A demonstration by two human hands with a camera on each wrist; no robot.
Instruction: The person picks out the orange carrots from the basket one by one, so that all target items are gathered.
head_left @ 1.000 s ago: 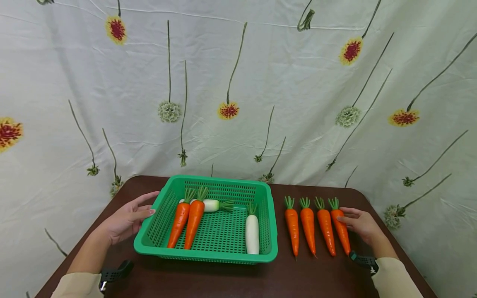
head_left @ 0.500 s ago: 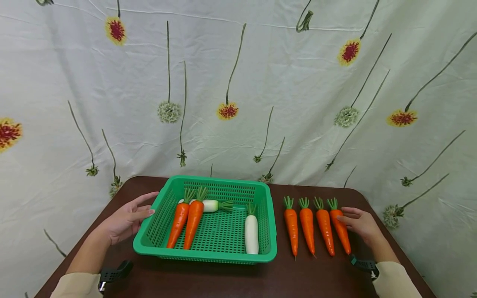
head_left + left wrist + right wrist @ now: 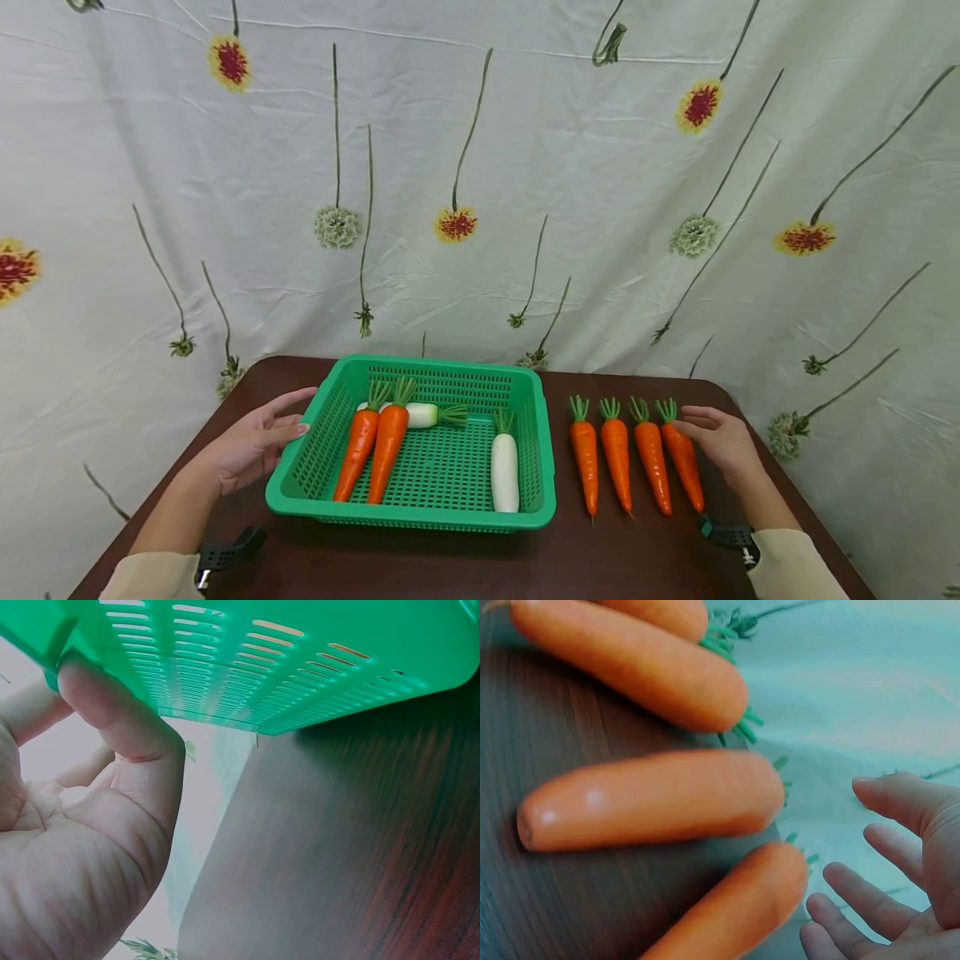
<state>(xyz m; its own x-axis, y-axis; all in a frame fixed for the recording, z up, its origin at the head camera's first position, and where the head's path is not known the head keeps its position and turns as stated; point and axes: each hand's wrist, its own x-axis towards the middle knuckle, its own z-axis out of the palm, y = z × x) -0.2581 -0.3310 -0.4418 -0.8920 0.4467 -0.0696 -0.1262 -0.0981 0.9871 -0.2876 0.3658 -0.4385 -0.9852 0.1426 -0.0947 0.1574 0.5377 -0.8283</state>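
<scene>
Beside the right hand (image 3: 723, 442), its grip wide, lies a glossy, tapered, green-topped orange carrot (image 3: 683, 468).

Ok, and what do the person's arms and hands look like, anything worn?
The left hand and right hand are ungloved. The left sleeve and right sleeve are plain cream. The left strap and right strap, worn at the wrists, are black.
</scene>
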